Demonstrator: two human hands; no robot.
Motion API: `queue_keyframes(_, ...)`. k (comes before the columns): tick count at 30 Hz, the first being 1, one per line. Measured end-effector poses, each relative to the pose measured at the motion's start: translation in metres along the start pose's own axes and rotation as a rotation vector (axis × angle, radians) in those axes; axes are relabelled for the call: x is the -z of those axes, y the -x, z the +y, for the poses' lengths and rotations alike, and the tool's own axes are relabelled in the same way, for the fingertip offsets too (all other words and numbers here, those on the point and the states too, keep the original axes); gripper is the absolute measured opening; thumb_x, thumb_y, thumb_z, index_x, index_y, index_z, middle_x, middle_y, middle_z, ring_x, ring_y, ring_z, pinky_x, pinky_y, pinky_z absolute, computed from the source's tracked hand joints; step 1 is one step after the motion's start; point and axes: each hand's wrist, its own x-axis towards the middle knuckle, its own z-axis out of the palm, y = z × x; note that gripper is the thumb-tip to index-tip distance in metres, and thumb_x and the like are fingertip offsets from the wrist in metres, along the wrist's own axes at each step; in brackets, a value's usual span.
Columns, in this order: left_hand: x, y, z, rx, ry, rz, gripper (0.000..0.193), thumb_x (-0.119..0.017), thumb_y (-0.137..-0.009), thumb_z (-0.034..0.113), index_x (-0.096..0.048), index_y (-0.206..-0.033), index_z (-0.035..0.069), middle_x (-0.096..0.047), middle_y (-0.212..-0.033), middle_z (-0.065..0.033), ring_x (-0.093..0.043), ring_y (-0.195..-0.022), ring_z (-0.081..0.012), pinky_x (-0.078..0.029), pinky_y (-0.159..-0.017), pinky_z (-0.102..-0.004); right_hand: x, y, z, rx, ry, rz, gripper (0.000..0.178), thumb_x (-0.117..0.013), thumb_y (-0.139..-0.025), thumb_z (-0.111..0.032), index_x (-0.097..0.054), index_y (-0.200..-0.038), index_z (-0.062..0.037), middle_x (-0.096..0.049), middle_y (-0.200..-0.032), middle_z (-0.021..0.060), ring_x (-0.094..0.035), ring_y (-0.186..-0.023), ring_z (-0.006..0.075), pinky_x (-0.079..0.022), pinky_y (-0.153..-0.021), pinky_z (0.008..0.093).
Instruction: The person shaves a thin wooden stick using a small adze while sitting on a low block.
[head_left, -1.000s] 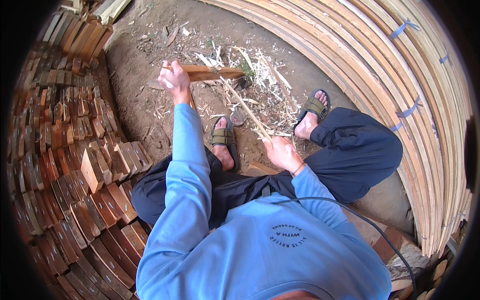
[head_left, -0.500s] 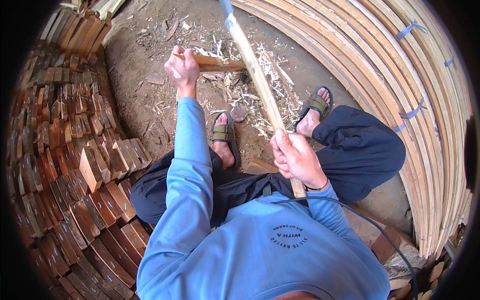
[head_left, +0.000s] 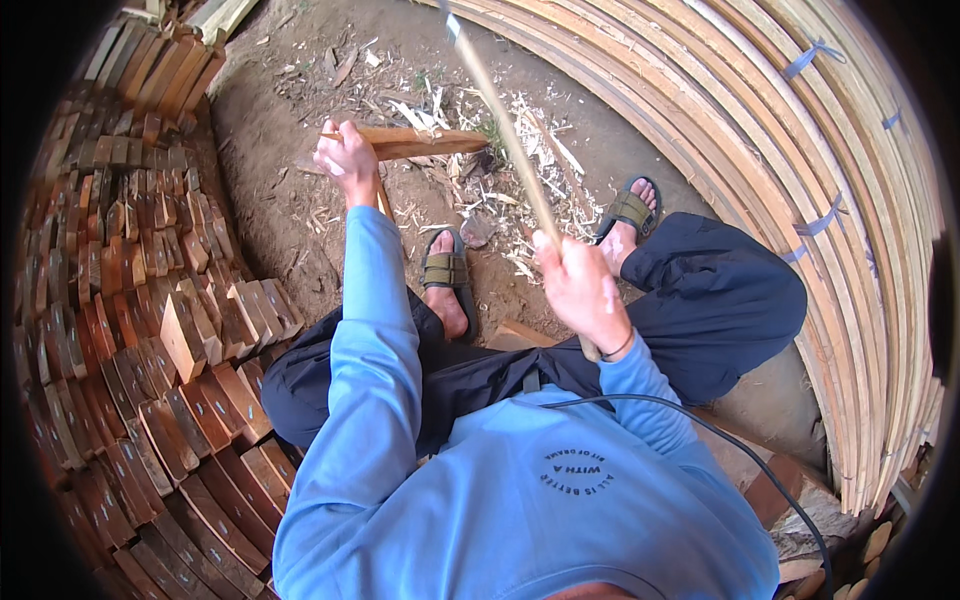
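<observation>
My left hand [head_left: 347, 162] is closed round one end of a reddish-brown piece of wood [head_left: 425, 143]. The piece stretches to the right over the ground, and its far end tapers beside a pile of pale wood chips [head_left: 545, 165]. A thin strip of wood shows below that fist. In my right hand [head_left: 585, 290] is the lower part of a long-handled tool [head_left: 512, 150], its wooden shaft slanting up and left. A bluish metal part begins at the shaft's upper end; the tool's head lies beyond the picture's top edge.
Stacked brown wooden blocks [head_left: 190, 400] rise on my left. Long pale boards [head_left: 760, 150], tied with blue strips, curve along the right. My sandalled feet [head_left: 445, 285] stand near the chips. A black cable [head_left: 720, 420] crosses my right forearm.
My left hand and the wood have moved slightly left and down. The long-handled tool has shifted a little left at its upper end, and my right hand has turned on the shaft.
</observation>
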Motion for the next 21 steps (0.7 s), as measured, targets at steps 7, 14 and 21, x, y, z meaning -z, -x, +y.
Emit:
queue_keyframes(7, -0.003, 0.0, 0.009, -0.015, -0.005, 0.064, 0.032, -0.048, -0.083, 0.02, -0.059, -0.073, -0.008, -0.063, -0.075, -0.0331, -0.061, -0.072, -0.0496, -0.044, -0.072, -0.054, -0.054, 0.01, 0.059, 0.012, 0.072, -0.062, 0.048, -0.049, -0.103, -0.032, -0.061, -0.075, 0.0055, -0.057, -0.062, 0.0262, -0.062, -0.063, 0.042, -0.046, -0.061, 0.0505)
queue_keyframes(14, 0.0, -0.002, 0.017, 0.046, -0.043, -0.008, 0.032, -0.049, -0.083, 0.022, -0.059, -0.074, -0.007, -0.064, -0.076, -0.0333, -0.063, -0.071, -0.0487, -0.045, -0.072, -0.0539, -0.052, 0.013, 0.071, -0.005, 0.098, -0.156, 0.059, -0.041, -0.105, -0.043, -0.06, -0.079, 0.0058, -0.061, -0.064, 0.0243, -0.061, -0.058, 0.0399, -0.047, -0.056, 0.0508)
queue_keyframes(21, -0.006, -0.002, 0.034, 0.121, -0.056, -0.008, 0.035, -0.049, -0.083, 0.025, -0.062, -0.077, -0.006, -0.066, -0.077, -0.0321, -0.065, -0.074, -0.0481, -0.048, -0.074, -0.0534, -0.025, 0.008, 0.059, -0.744, -1.064, -0.569, 0.045, -0.039, -0.105, -0.05, -0.047, -0.093, -0.0075, -0.035, -0.063, -0.0066, -0.031, -0.046, 0.003, -0.026, -0.038, 0.0211)
